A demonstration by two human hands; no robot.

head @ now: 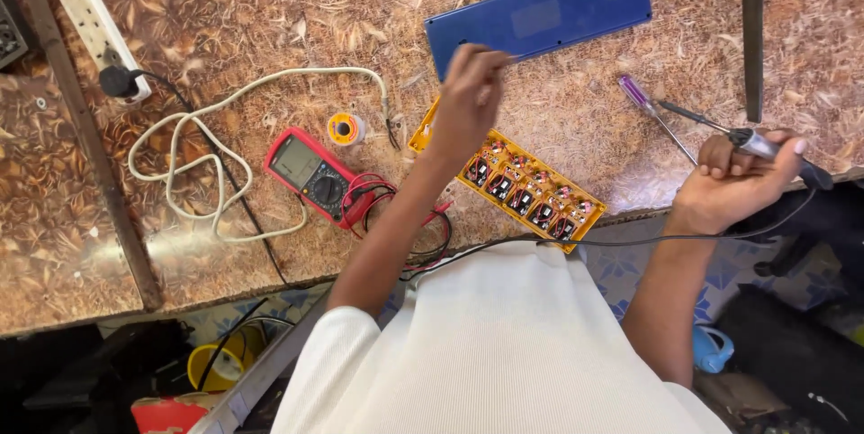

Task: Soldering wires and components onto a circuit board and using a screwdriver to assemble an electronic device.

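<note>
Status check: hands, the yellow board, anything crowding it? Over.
Left hand pinching thin solder wire above yellow open power-strip board. Right hand gripping soldering iron, off the board. Red multimeter leads crowd board's left end.

Workbench top (252, 2) in mottled brown leaf-pattern laminate, glossy, catching even light. Dark wooden strip (85, 137) running diagonally across left part of bench. Another dark upright bar (752, 29) at upper right edge. Below bench edge, floor (630, 277) in pale blue patterned tile. Under bench at left: yellow round container (220, 364), red box (166, 414) beside it, dark shadowed clutter around. Small blue object (713, 348) on floor at right.
</note>
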